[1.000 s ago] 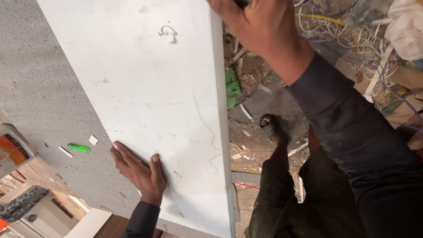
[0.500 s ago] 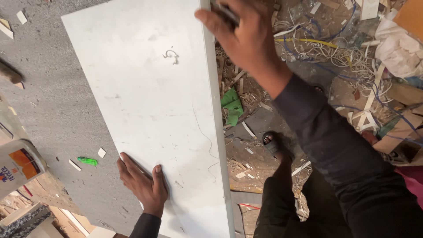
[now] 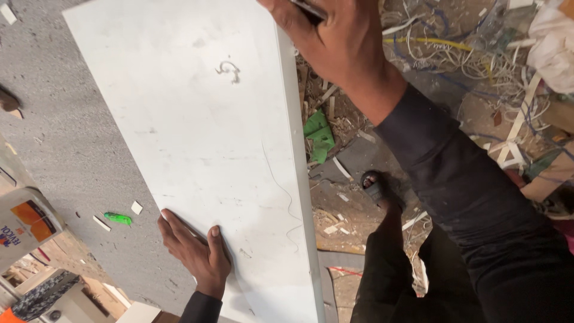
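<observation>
Grey speckled worktop (image 3: 66, 149) carries a long white board (image 3: 221, 167) running twelve to six. At three o'clock, littered floor holds tangled wires (image 3: 454, 54) and green scrap (image 3: 317, 134). Right hand (image 3: 335, 36) grips the board's top edge; left hand (image 3: 194, 248) presses flat, fingers spread. An orange-labelled white container (image 3: 24, 224) sits at eight.

Grey speckled bench (image 3: 66, 149) carrying a long white flat board (image 3: 203, 149) overhanging its right edge; small green plastic piece (image 3: 118, 218) and white chips (image 3: 137, 207) nearby.
</observation>
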